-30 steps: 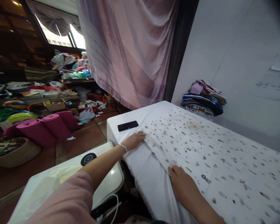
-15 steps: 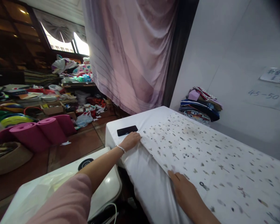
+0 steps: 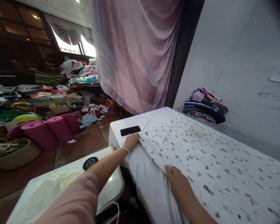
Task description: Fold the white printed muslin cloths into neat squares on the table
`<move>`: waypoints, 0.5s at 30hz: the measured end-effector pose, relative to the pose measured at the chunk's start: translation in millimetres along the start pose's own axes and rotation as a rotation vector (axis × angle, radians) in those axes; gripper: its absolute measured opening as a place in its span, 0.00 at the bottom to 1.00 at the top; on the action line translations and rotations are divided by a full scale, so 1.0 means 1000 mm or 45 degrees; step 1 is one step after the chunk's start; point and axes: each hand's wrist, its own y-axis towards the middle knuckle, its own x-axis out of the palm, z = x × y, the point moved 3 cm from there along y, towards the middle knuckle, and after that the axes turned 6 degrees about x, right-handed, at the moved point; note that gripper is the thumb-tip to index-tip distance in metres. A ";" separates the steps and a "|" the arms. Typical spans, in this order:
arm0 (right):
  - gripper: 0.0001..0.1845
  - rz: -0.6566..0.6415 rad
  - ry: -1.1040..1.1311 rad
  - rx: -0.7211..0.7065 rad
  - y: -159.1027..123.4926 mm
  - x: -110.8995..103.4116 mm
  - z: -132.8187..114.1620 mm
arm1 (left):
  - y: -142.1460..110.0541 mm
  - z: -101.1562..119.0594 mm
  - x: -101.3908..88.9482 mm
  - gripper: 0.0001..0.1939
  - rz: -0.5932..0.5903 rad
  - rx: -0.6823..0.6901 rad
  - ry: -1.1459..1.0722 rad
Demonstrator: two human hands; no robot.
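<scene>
A white printed cloth (image 3: 214,161) with small grey and brown motifs lies flat over a white-covered table (image 3: 151,116). My left hand (image 3: 131,142), with a bracelet at the wrist, pinches the cloth's near-left corner, close to a black smartphone (image 3: 130,130). Farther along the same edge, my right hand (image 3: 177,182) is closed on the cloth's border, its thumb side hidden from view. Below that edge the white table cover (image 3: 146,180) hangs down in loose folds.
A white stool-like surface (image 3: 107,186) with a round black object (image 3: 90,163) and a plastic bag (image 3: 49,189) stands at lower left. Folded fabrics (image 3: 204,107) are stacked by the wall. Pink rolled mats (image 3: 40,132) and clutter cover the floor, left of a hanging curtain (image 3: 135,56).
My view has swung slightly left. My right hand has shifted a little along the cloth's edge toward my left hand, which keeps its hold at the corner.
</scene>
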 end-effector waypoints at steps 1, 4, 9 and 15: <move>0.34 0.006 0.020 -0.006 0.001 0.000 0.000 | 0.001 -0.002 -0.001 0.14 0.005 -0.037 -0.009; 0.33 0.049 0.077 -0.018 0.000 0.004 0.000 | 0.002 -0.009 -0.004 0.15 0.042 -0.157 -0.043; 0.31 0.084 0.126 0.001 -0.002 0.010 0.002 | -0.006 -0.020 -0.005 0.18 0.105 -0.458 -0.097; 0.26 0.091 0.233 -0.046 0.001 0.006 -0.003 | -0.010 -0.021 0.000 0.11 0.001 -0.685 -0.145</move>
